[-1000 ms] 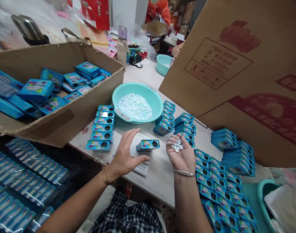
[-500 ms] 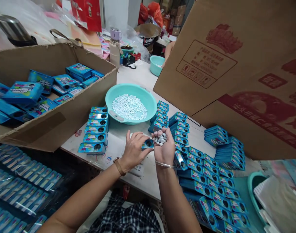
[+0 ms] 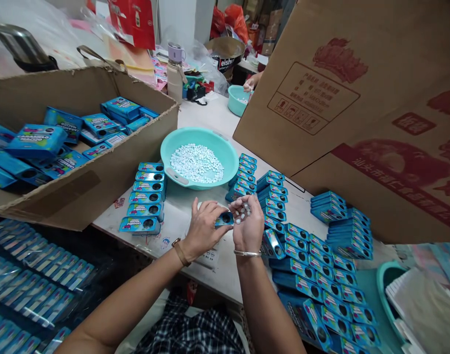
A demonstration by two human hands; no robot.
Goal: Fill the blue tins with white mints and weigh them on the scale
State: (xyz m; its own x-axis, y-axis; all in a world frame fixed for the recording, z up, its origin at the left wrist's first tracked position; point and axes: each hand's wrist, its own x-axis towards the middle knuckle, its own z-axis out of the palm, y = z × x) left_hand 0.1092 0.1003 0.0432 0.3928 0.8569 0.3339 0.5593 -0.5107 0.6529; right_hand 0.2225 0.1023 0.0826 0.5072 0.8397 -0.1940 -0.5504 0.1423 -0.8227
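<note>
Between the thumb and fingers of my left hand is a small blue box with a dark round spot on its top. Close beside it, my right hand is cupped and tilted toward the box, holding small white candies. A turquoise basin stands beyond both hands, with many more white candies inside. Left of my hands a row of blue boxes stands on the white table. More rows of blue boxes stand to the right.
An open carton of blue boxes stands at the left. A large carton rises at the right. Another person's hand is at a second turquoise basin. A flask stands at the back.
My right hand has tipped and closed more toward the box, and fewer candies show in it. The left hand stays in place. The other person's hand has come into view over the far basin.
</note>
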